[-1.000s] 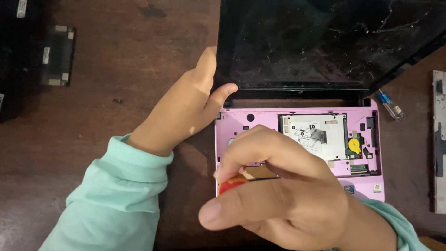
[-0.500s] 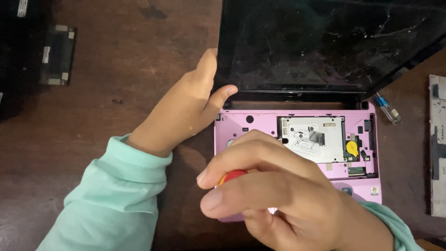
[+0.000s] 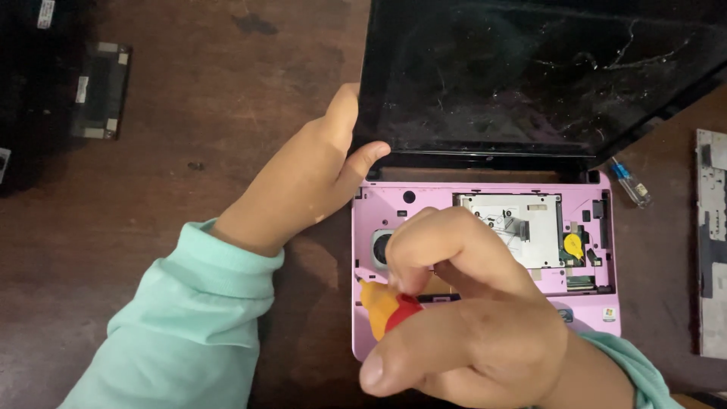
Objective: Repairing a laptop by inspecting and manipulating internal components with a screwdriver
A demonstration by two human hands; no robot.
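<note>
From the head camera, the left hand point(image 3: 307, 178) reaches across the dark wooden counter point(image 3: 227, 91) and grips the near left corner of the laptop screen point(image 3: 530, 76), fingers behind the edge and thumb pressed on its front. The screen is dark, dusty and cracked, and stands just beyond this hand. Below it, right of the left hand, lies the pink laptop base point(image 3: 485, 265) with its keyboard off, showing a silver metal plate point(image 3: 511, 227) and a small yellow part point(image 3: 573, 244). The right hand point(image 3: 469, 318) hovers over the near left part of the base, closed around a screwdriver point(image 3: 386, 310) with a red and orange handle, whose tip is hidden. Both sleeves are mint green. A small blue tool point(image 3: 630, 183) lies beyond the right hand, just beside the screen's right hinge.
</note>
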